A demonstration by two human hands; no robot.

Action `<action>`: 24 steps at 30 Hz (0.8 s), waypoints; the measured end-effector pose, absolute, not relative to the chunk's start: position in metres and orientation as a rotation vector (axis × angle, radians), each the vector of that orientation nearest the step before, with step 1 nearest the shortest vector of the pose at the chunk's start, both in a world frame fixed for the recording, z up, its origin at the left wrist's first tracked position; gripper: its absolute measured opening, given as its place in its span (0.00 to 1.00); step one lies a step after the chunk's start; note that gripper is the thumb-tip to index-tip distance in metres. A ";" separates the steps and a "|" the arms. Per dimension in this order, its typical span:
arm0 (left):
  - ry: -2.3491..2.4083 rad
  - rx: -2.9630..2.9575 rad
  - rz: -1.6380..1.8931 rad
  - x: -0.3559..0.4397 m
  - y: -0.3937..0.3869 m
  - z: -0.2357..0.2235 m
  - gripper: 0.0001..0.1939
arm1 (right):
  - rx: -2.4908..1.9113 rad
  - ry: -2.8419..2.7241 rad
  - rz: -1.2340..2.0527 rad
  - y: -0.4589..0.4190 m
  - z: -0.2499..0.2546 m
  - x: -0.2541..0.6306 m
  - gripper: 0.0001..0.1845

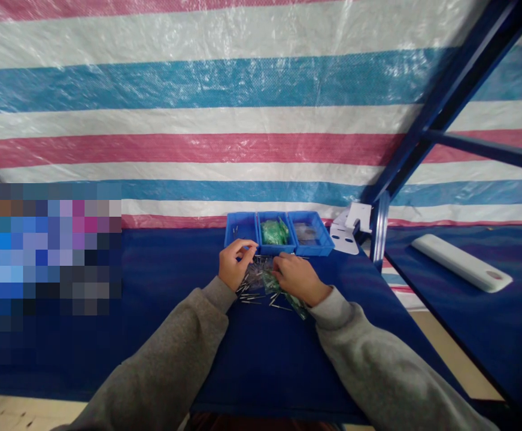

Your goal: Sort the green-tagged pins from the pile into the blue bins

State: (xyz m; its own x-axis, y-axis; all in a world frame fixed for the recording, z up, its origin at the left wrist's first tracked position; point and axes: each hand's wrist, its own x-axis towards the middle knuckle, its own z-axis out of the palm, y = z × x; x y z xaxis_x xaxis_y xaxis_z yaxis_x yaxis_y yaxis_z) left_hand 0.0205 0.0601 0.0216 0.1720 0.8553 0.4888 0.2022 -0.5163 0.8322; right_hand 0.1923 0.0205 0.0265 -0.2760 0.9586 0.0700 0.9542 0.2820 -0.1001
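My left hand (236, 264) is closed, its thumb and forefinger drawn together in front of the left blue bin (242, 225). Whatever it may be pinching is too small to name. My right hand (300, 276) is curled down with its fingertips bunched over a green-tinted plastic bag (270, 282); what lies inside its grip is hidden. Between both hands is a clear plastic bag (255, 275). Thin metal pins or screws (248, 296) are scattered around the bags, some lying nearer to me. More green plastic (297, 306) shows below my right wrist.
Behind my hands the middle blue bin (277, 248) holds a green bag (274, 232), and the right blue bin (320, 246) holds clear bags. A white bracket (345, 236) stands beside a metal post (380, 230). On the right table lies a long white object (461, 262). The left side is pixelated.
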 end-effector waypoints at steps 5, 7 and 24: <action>1.014 1.946 1.376 0.020 0.059 0.023 0.09 | -1.818 -2.314 0.035 0.022 0.027 0.195 0.07; 1.000 2.057 1.380 0.020 0.058 0.024 0.09 | -1.802 -2.208 0.067 0.023 0.027 0.199 0.07; 0.907 2.343 1.205 0.024 0.055 0.019 0.13 | -1.205 -1.644 0.494 0.027 0.017 0.213 0.10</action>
State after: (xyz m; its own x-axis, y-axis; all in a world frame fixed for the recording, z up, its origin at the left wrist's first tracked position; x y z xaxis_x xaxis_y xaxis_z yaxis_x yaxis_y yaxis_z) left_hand 0.0241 0.0550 0.0191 0.4324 0.6810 0.5910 0.3799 -0.7320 0.5655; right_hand 0.2135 0.0269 0.0174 -0.0063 0.8801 0.4748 0.4730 0.4210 -0.7740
